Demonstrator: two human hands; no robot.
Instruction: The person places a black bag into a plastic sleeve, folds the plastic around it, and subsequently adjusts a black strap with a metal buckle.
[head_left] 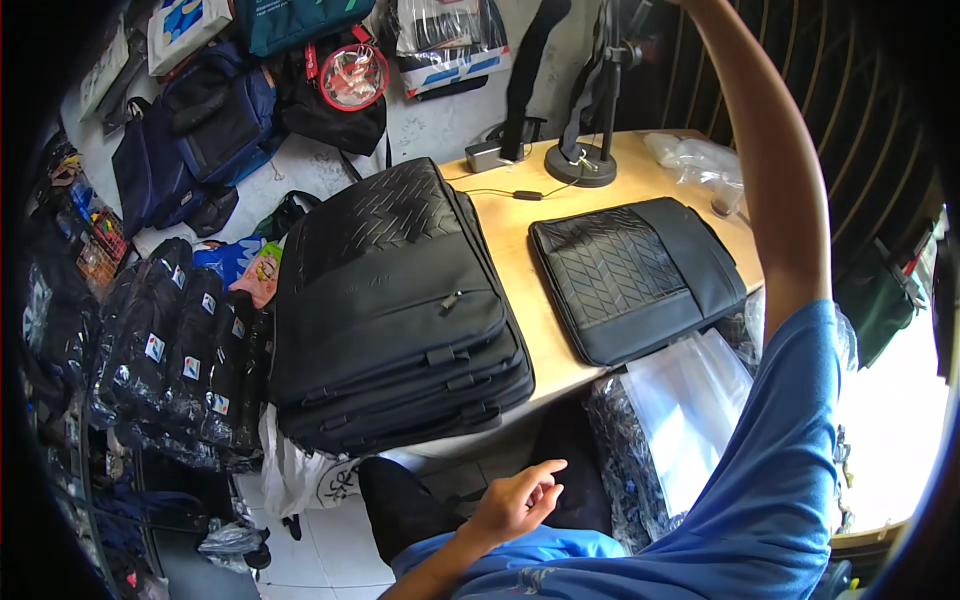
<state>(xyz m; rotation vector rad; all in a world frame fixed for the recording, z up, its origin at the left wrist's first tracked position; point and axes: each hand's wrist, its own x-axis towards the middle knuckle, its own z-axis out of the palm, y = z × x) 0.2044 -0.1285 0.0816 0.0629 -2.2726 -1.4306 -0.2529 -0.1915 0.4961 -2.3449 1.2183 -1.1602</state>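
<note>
Head view: one black bag point(635, 280) flat on the table point(510, 222), left hand point(518, 505) clear of it.
I see it apart from the bag stack point(400, 290), piled flat probably for steadiness. My left fingers curl loosely, index straighter, seemingly empty; my right forearm point(765, 150) runs beyond the top of view, so I cannot tell about those fingers.

a person's bare left hand point(515, 508) is poised before the waist, free, its fingers loosely curled and one finger point(545, 468) extended toward the right. the left forearm point(440, 566) slants up from the lower edge, the wrist nearly straight. at right, the raised right arm point(770, 170) stretches high, bare below the short sleeve and gently bent, the forearm tilting inward; the right hand lies beyond the upper edge, out of view.
</note>
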